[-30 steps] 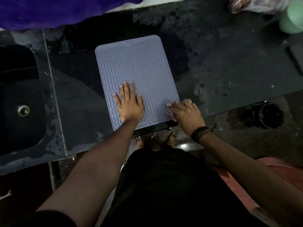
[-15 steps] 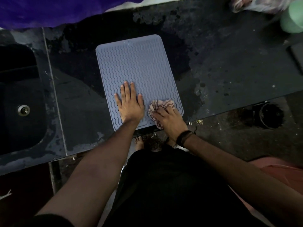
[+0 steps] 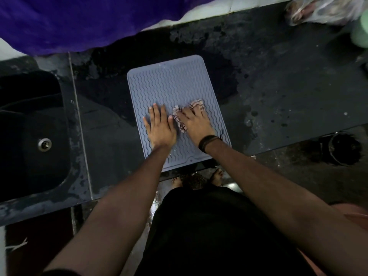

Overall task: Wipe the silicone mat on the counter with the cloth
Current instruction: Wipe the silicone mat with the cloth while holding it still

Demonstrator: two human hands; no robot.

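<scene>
The silicone mat point(image 3: 175, 92) lies flat on the dark desk point(image 3: 288, 92), right of the sink point(image 3: 29, 136). The left hand point(image 3: 160, 129) presses flat, fingers straight, on the mat, likely to pin it, while beside it the right hand point(image 3: 196, 124) presses the bunched cloth point(image 3: 180, 121) onto the mat to wipe

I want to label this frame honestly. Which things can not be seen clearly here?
Head view only:
- cloth: mostly under the right hand.
- silicone mat: near part covered by the left hand and both forearms.
- green object: cut by the right edge.
- sink: too dark inside.
</scene>
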